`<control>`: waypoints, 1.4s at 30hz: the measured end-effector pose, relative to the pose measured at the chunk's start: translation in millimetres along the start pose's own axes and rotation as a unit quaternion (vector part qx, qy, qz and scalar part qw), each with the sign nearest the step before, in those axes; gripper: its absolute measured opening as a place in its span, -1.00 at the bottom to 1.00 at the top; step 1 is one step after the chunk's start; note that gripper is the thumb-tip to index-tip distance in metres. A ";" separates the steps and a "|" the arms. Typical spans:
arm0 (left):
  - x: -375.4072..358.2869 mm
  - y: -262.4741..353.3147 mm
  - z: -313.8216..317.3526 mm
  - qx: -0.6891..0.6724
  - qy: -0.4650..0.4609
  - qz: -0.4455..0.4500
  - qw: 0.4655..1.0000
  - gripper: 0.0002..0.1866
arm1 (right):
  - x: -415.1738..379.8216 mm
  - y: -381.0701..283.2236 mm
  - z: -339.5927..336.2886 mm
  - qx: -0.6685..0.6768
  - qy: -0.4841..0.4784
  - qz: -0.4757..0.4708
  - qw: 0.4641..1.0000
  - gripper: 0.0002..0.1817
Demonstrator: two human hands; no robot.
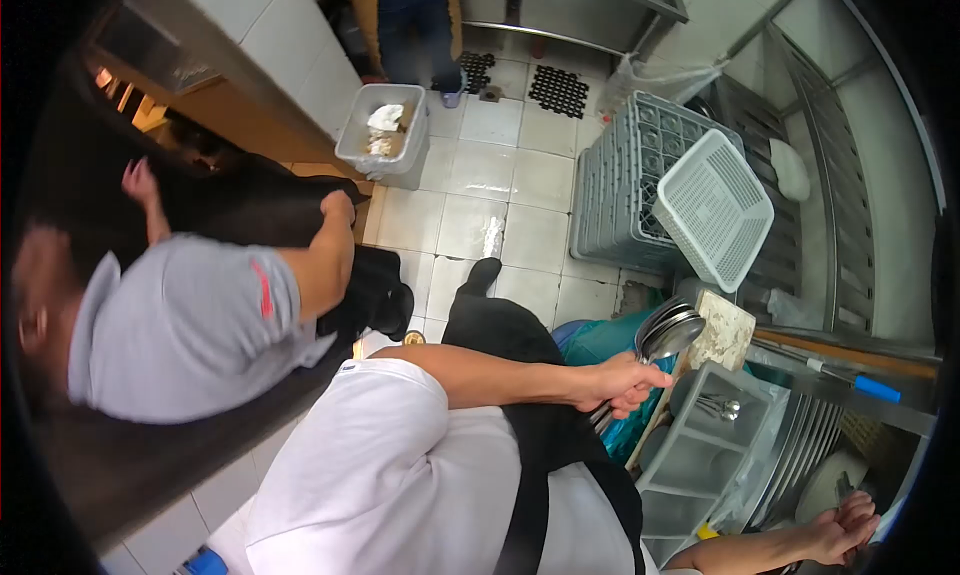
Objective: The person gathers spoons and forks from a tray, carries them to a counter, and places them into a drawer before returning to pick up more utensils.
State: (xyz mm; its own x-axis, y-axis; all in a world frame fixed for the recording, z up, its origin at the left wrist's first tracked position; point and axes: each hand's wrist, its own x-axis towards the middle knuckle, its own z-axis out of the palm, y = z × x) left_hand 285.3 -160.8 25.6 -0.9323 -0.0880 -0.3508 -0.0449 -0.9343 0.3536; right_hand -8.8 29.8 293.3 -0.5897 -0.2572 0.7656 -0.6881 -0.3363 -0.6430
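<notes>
My left hand (628, 383) is closed around the handles of a bunch of metal spoons (672, 333), bowls bunched together above the fist. Just right of it lies a grey cutlery tray (690, 463) with several compartments; small metal cutlery (722, 407) rests in the upper one. At the lower right, my right hand (845, 531) has its fingers curled by a metal edge, near a dark grey piece; I cannot tell what it holds. A worn pale board (722, 332) sits beside the spoon bowls.
Stacked grey dish racks (625, 190) with a white basket (715, 210) on top stand ahead. A co-worker in a grey shirt (190, 325) is at my left. A grey bin (390, 160) holds waste. Another person's legs (410, 35) show at the back. A blue-handled tool (876, 387) lies right.
</notes>
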 end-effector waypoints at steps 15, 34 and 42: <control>-105.7 -56.8 -21.5 0.012 0.152 0.206 0.967 -0.55 | -33.8 10.8 113.8 0.245 -0.165 -0.350 0.889 -0.66; -419.5 -84.6 -71.9 0.250 0.368 0.767 0.462 -0.76 | -159.4 -209.2 313.9 0.274 -0.203 -0.496 0.799 -0.44; -588.0 -188.7 -82.7 0.193 0.482 0.847 0.114 -0.35 | -304.2 -356.5 416.9 0.641 -0.410 -0.264 0.592 -0.44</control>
State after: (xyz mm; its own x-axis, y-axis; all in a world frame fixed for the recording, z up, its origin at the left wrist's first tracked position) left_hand 871.6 38.7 93.5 0.7433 -0.1999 0.6383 -0.2798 0.7739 0.5682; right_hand 592.2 -149.7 298.5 0.3299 0.0141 0.9439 0.5125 -0.8424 -0.1665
